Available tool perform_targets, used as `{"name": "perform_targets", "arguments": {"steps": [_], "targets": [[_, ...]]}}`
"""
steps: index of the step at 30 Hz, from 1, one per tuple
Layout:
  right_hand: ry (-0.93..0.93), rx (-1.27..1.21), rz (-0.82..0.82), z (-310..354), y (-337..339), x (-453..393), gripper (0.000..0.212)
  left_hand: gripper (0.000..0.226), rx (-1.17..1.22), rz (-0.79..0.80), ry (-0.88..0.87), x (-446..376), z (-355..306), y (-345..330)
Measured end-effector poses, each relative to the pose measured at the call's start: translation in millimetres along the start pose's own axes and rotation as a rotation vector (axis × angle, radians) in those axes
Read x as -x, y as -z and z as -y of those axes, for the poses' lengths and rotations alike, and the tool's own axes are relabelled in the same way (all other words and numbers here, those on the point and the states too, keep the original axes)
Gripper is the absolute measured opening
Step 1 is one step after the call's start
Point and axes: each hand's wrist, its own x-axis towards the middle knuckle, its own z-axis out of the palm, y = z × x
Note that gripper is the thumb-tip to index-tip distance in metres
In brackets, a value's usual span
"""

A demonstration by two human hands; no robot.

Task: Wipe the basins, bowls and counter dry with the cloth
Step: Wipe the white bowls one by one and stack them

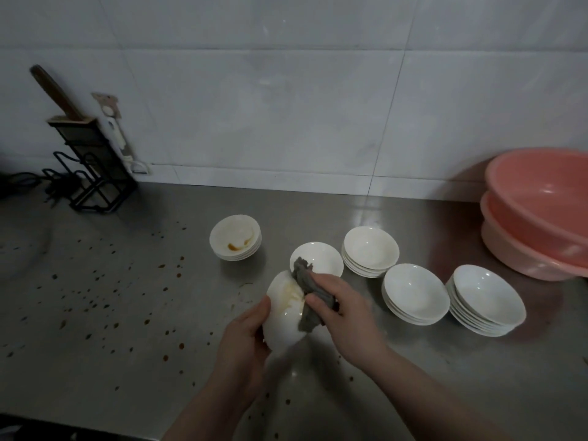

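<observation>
- A stainless steel counter (397, 361) is seen from above, set against a wall of pale grey tiles (286, 106).
- A white bowl (284, 319) is held tilted above the counter near the middle of the view, its opening turned to the right; a brownish smear is visible on its inner wall.
- The bowl is grasped by the left hand (245, 342), with fingers curled under its outside and the thumb resting near the rim.
- A grey cloth (310, 297) is gripped by the right hand (346, 316) and pressed into the bowl's opening; one end of the cloth sticks up past the rim.
- Just behind the held bowl, a single white bowl (321, 261) is set on the counter.
- To the left of it, a short stack of bowls (235, 238) is seen, with brown sauce residue in the top one.
- To the right, three more stacks of white bowls are placed: one (370, 251) further back, one (415, 292) in the middle, and one (486, 299) furthest right.
- Two pink basins (537, 218) are nested at the right edge of the counter, near the wall.
- Brown droplets (165, 289) are scattered over the left half of the counter.
- A black knife rack (89, 167) with a dark handle (55, 90) protruding is placed at the back left, against the wall.
</observation>
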Motion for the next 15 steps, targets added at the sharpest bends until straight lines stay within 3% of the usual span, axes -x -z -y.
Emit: {"name": "perform_targets", "arguments": {"steps": [6,12,15], "targets": [[0.307,0.339,0.159,9,-4,4,0.042,0.033,-0.011,0.028,-0.082,-2,-5,-11],[0.535,0.506,0.060,6,-11,18,0.038,0.046,0.280,-0.021,0.032,-10,-7,-9],[0.483,0.428,-0.055,-6,-7,26,0.037,0.047,0.310,-0.011,-0.021,-14,-17,-8]]}}
